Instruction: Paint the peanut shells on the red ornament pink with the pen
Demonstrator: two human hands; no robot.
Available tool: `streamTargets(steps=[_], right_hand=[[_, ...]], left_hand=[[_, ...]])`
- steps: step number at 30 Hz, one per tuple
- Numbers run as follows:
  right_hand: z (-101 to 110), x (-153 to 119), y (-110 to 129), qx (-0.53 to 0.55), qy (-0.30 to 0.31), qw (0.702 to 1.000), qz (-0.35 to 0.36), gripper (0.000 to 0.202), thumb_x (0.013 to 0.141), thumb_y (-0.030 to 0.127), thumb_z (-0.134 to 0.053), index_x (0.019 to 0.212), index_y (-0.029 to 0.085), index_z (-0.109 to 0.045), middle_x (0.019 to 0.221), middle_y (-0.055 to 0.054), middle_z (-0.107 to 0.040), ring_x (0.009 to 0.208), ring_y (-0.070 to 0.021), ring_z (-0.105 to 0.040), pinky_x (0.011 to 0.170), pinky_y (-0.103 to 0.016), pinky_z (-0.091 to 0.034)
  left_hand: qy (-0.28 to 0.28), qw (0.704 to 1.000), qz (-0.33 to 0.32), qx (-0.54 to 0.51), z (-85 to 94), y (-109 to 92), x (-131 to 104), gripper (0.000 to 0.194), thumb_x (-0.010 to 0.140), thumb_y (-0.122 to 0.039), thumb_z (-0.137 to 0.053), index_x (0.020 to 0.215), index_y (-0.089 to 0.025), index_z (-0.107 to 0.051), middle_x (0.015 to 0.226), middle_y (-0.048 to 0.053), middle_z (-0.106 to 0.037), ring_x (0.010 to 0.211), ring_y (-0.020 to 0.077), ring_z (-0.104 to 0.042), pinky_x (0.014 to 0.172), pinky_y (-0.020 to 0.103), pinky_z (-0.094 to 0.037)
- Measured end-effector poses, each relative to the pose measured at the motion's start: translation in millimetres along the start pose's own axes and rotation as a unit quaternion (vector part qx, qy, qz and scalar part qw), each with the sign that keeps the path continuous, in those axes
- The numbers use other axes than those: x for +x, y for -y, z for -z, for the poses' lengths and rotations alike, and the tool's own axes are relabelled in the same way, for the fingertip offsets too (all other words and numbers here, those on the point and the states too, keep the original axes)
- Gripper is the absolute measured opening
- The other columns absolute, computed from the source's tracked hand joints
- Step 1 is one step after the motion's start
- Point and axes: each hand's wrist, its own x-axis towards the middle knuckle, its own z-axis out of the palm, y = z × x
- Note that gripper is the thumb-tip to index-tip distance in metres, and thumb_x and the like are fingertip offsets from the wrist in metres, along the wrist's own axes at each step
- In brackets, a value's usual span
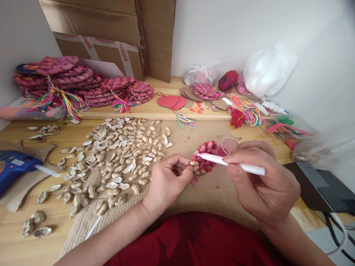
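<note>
My left hand (170,181) pinches the left edge of a round piece (206,159) covered with peanut shells. Most of its shells are painted dark pink, while a few at the lower left are bare tan. In my right hand (262,181) is a slim white brush pen (219,159), pointing left. Its pinkish tip touches or nearly touches the upper left shells of the piece. Behind my right fingers stands a small clear cup (229,145) with pink in it, partly hidden.
Peanut shells (119,162) spread over cardboard at the left. A blue glue gun (16,168) lies far left. Stacked pink discs (66,79) with tassels line the back shelf (161,115). A black device (321,188) with cables sits at the right.
</note>
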Motion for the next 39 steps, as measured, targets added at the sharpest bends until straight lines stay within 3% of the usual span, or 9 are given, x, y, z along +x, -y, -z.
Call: streamTargets(steps=[5,10,17,21,39], right_hand=[[3,2,1,-0.035,-0.016,0.999,0.000,0.022,0.079,0.010,-0.072,0.097,0.022,-0.069,0.082,-0.001,-0.072,0.088,-0.0202,-0.065,0.082,-0.040,-0.053],[5,4,8,-0.039,0.016,0.998,0.041,0.018,0.081,0.012,-0.071,0.096,0.022,-0.069,0.080,0.000,-0.072,0.084,-0.0188,-0.063,0.084,-0.040,-0.053],[7,4,12,-0.078,0.011,0.995,0.065,0.020,0.078,0.011,-0.072,0.095,0.022,-0.068,0.080,-0.001,-0.073,0.084,-0.0204,-0.064,0.087,-0.042,-0.053],[7,3,13,-0.073,0.037,0.994,0.074,0.021,0.079,0.014,-0.072,0.097,0.023,-0.068,0.081,0.000,-0.073,0.084,-0.0198,-0.065,0.089,-0.041,-0.053],[4,1,11,-0.085,0.017,0.994,0.066,0.021,0.077,0.012,-0.073,0.095,0.021,-0.068,0.081,-0.001,-0.073,0.086,-0.0203,-0.065,0.088,-0.042,-0.053]], left_hand=[[-0.014,0.999,-0.030,0.038,0.0,-1,-1,0.004,0.077,-0.016,-0.068,0.074,-0.017,-0.071,0.066,0.001,-0.070,0.056,0.0116,-0.059,0.053,0.021,-0.045],[-0.036,0.989,-0.096,0.109,1.7,-2,-3,0.007,0.078,-0.014,-0.067,0.073,-0.018,-0.071,0.069,0.001,-0.070,0.057,0.0126,-0.060,0.055,0.023,-0.045],[-0.057,0.973,-0.145,0.172,4.5,-1,-5,0.010,0.079,-0.013,-0.066,0.074,-0.020,-0.071,0.069,0.000,-0.069,0.058,0.0130,-0.060,0.059,0.024,-0.045],[-0.056,0.973,-0.152,0.167,4.1,-1,-5,0.010,0.079,-0.013,-0.066,0.074,-0.020,-0.071,0.068,0.000,-0.069,0.058,0.0137,-0.060,0.059,0.025,-0.044],[-0.042,0.971,-0.148,0.181,4.2,-1,-4,0.009,0.080,-0.013,-0.065,0.074,-0.019,-0.069,0.069,0.000,-0.068,0.059,0.0126,-0.059,0.058,0.024,-0.044]])
